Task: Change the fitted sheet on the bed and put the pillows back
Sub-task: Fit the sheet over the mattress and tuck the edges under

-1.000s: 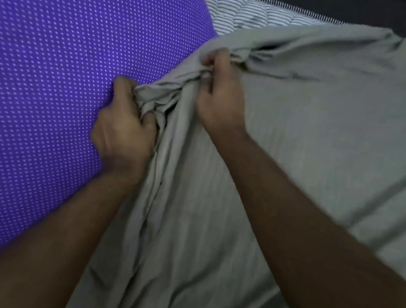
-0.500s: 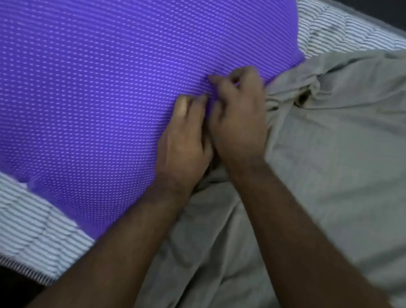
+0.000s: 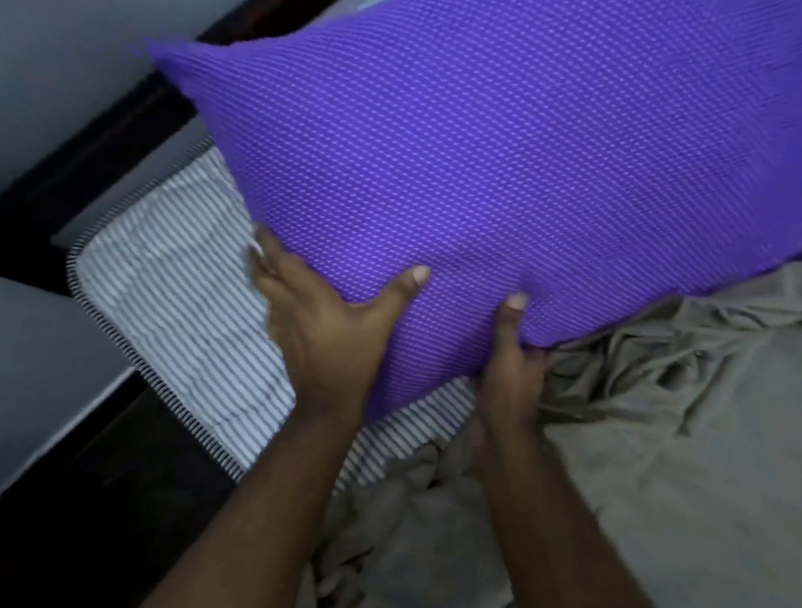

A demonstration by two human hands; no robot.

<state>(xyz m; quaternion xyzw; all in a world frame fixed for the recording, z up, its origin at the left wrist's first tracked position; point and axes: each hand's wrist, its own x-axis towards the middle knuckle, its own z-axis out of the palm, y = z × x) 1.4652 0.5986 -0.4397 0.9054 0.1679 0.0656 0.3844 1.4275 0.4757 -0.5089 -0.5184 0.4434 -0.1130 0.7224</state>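
While both hands grip its lower edge, the purple pillow [image 3: 532,168] sits tilted above the striped mattress [image 3: 186,307] corner — left hand [image 3: 332,315] thumb on top, fingers underneath; right hand [image 3: 513,358] likewise pinching the edge. Grey fitted sheet [image 3: 672,463] lies rumpled beside it — partly under the pillow.

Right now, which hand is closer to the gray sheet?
Right. The right hand grips the pillow at its lower edge, right beside the bunched sheet. The left hand grips the pillow farther off, over the striped mattress.
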